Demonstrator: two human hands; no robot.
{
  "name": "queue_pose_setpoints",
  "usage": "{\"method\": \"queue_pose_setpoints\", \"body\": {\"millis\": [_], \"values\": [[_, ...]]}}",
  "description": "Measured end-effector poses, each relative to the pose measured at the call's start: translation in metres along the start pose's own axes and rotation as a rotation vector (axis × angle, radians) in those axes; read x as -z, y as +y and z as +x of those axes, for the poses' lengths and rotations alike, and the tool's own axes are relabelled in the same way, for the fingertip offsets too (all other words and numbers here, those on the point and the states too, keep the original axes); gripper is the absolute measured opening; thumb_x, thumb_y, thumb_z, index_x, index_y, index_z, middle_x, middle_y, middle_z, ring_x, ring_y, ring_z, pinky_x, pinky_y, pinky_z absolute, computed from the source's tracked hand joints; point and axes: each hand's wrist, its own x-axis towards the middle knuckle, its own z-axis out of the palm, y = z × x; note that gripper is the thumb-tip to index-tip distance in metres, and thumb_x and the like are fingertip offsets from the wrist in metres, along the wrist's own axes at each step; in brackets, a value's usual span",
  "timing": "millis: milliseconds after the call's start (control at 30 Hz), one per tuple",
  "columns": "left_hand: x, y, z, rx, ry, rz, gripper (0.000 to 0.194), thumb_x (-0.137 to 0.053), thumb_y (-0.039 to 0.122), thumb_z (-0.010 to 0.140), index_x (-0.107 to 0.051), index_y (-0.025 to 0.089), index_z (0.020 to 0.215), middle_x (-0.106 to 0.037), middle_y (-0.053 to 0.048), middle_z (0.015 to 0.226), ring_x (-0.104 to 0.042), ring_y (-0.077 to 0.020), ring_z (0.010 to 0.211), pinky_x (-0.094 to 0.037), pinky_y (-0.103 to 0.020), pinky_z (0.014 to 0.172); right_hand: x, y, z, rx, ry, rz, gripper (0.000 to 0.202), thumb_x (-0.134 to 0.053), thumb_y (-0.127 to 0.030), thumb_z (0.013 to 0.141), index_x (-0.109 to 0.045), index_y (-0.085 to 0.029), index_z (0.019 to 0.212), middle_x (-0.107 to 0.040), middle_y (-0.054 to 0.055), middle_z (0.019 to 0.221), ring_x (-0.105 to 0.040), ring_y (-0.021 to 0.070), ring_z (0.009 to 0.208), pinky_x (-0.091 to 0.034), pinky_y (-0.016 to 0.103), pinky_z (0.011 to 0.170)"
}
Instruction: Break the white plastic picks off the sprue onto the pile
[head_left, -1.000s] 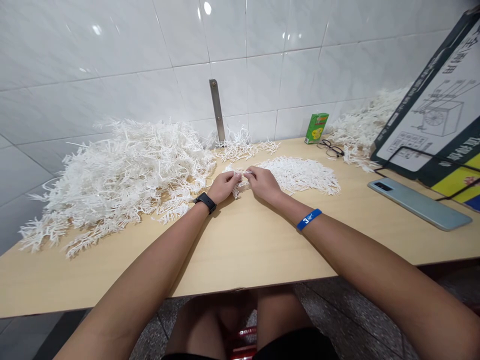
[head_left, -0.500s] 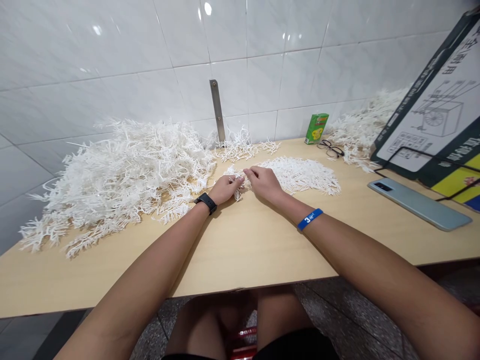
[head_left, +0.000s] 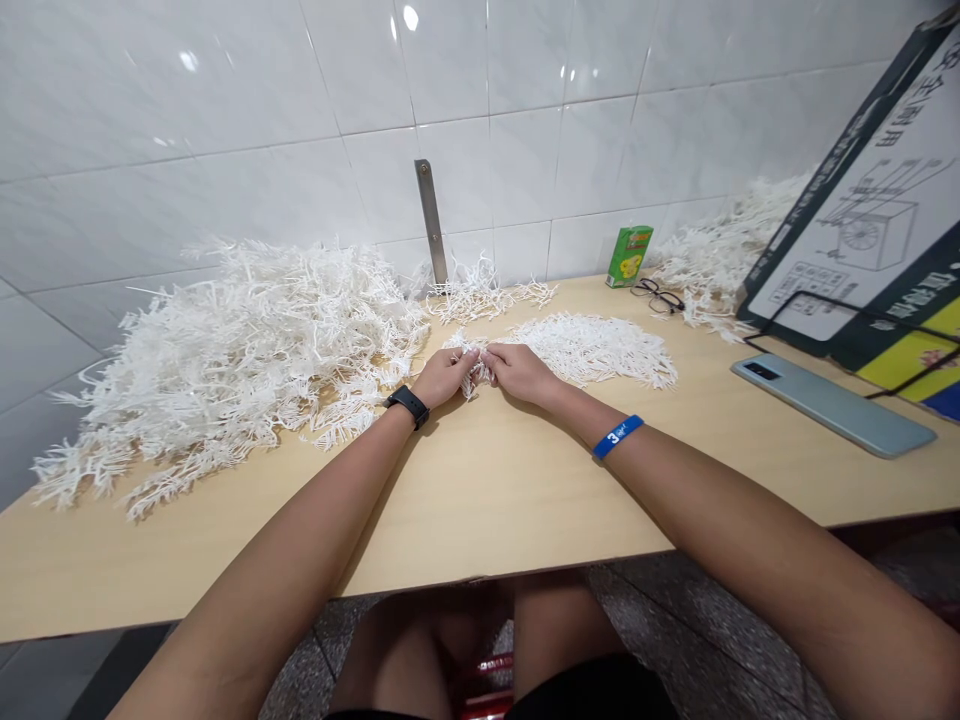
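My left hand (head_left: 444, 378), with a black band at its wrist, pinches a small bunch of white branching plastic pieces (head_left: 472, 377). Close beside it, my right hand (head_left: 523, 372) has thumb and fingers closed on the same bunch; a blue wristband is on that arm. The two hands nearly touch at the thumbs. A big tangled heap of white pieces (head_left: 255, 340) lies to the left. Just right of and behind my right hand is a flatter, neater pile of white pieces (head_left: 600, 348).
A metal bracket (head_left: 431, 222) stands at the tiled wall near a few loose pieces (head_left: 469, 297). Farther right are a green box (head_left: 629, 256), glasses (head_left: 657, 296), another white heap (head_left: 731, 245), a phone (head_left: 832, 404) and a leaning printed carton (head_left: 862, 240) on the table (head_left: 480, 500).
My right hand's fingers have come down onto the bunch and closed beside the left thumb. The whole view has shifted slightly.
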Motion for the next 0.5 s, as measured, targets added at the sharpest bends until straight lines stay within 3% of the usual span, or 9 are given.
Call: {"method": "queue_pose_setpoints", "body": {"millis": [333,500], "values": [[-0.0001,0.0027,-0.0019,-0.005,-0.049,0.033,0.054,-0.045,0.064,0.083,-0.053,0.016,0.06,-0.053,-0.001,0.054,-0.046,-0.0121,0.052,-0.034,-0.026,0.052,0.0011,-0.0015,0.0005,-0.144,0.047,-0.099,0.031,-0.04,-0.03,0.092,-0.049,-0.019,0.065,-0.058,0.002,0.064,-0.049,0.0146,0.063,-0.03,0.025,0.06],[0.0014,0.0023,-0.0016,0.012,0.026,-0.012,0.052,-0.046,0.061,0.084,-0.055,0.015,0.061,-0.056,-0.002,0.056,-0.046,-0.0123,0.052,-0.035,-0.026,0.053,0.0008,-0.0033,-0.0005,-0.049,-0.026,-0.041,0.034,-0.039,-0.029,0.093,-0.048,-0.019,0.061,-0.056,0.001,0.06,-0.048,0.0136,0.062,-0.031,0.025,0.062]]}}
